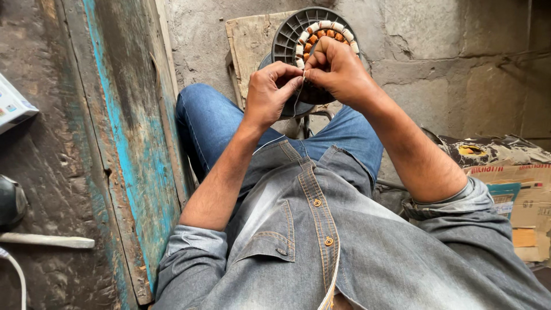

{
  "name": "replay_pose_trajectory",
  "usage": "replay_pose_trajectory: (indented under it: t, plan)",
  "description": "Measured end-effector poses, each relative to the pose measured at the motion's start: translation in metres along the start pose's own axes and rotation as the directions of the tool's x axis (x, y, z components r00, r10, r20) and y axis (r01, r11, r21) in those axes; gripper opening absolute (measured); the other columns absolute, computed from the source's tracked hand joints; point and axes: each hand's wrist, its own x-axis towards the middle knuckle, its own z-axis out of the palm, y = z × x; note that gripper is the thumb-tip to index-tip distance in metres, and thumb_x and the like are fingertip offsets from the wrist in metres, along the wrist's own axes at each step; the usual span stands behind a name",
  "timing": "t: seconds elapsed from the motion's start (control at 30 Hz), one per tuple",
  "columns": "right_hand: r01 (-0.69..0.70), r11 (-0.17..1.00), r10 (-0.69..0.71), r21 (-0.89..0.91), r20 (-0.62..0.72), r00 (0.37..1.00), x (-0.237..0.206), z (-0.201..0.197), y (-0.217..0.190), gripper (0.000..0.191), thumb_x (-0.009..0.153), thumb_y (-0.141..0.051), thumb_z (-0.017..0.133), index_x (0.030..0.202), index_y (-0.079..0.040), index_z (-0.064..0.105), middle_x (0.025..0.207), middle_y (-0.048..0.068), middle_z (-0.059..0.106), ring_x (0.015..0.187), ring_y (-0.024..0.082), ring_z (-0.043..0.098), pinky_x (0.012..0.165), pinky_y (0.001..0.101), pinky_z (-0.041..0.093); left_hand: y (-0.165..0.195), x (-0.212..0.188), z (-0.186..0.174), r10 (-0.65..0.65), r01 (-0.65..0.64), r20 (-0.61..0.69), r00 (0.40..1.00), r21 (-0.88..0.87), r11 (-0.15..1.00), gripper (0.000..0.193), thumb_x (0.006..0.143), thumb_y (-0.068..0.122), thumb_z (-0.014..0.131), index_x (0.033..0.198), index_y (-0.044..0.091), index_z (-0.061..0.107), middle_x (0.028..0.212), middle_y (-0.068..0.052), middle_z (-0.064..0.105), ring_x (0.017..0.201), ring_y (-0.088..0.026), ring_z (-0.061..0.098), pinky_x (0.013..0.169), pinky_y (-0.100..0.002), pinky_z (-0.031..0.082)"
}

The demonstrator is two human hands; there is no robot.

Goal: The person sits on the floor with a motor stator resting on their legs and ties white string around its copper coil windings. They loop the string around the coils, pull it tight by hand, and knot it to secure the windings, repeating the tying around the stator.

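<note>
One motor stator (321,31), two hands pinching thread (298,97)

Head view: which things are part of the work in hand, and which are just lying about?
In hand: motor stator with copper coils; thin wire, pinched by left hand and right hand.

Lying about: cardboard boxes, blue plank, wooden board.

Round copper-wound stator (321,31), upright, on knees

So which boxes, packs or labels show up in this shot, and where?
Small box: left edge, on the dark ground, white with coloured patches.
Cardboard boxes: right edge, by the person's elbow, flattened, brown with red, teal and orange print.
No screens or signs.
</note>
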Motion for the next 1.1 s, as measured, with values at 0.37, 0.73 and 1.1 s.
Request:
replay_pose_trajectory:
  t: [0.37, 0.73, 1.1]
  plan:
    - [-0.024, 0.997, 0.024, 0.075, 0.005, 1.000, 0.000, -0.001, 0.008, 0.038, 0.093, 0.005, 0.074, 0.086, -0.011, 0.041, 0.087, 0.001, 0.062, 0.085, 0.006, 0.062, 0.070, 0.0224, 0.053, 0.005, -0.009, 0.007, 0.073, -0.066, -0.070, 0.995, 0.091, 0.994, 0.009, 0.092, 0.006, 0.073, 0.099, 0.001, 0.075, 0.093, -0.006, 0.073, 0.086, -0.013, 0.074, 0.078, -0.026, 0.059]
    - [-0.030, 0.990, 0.032, 0.135, -0.008, 0.999, 0.000, 0.000, 0.008, 0.041, 0.097, 0.003, 0.074, 0.085, -0.013, 0.038, 0.087, 0.001, 0.062, 0.086, 0.006, 0.063, 0.072, 0.0217, 0.054, 0.004, -0.011, 0.007, 0.063, -0.059, -0.060, 0.996, 0.060, 0.996, 0.012, 0.093, 0.013, 0.077, 0.099, 0.002, 0.074, 0.090, -0.004, 0.071, 0.078, -0.011, 0.070, 0.070, -0.026, 0.056]
    - [0.020, 0.998, -0.016, 0.052, -0.076, 0.997, -0.013, 0.011, -0.009, 0.014, 0.098, 0.001, 0.071, 0.109, -0.003, 0.064, 0.098, 0.000, 0.066, 0.083, 0.004, 0.063, 0.075, 0.0217, 0.054, 0.007, -0.014, 0.010, 0.095, -0.078, -0.138, 0.986, 0.127, 0.989, 0.007, 0.096, 0.009, 0.073, 0.094, 0.002, 0.073, 0.088, -0.004, 0.070, 0.076, -0.011, 0.069, 0.069, -0.026, 0.056]
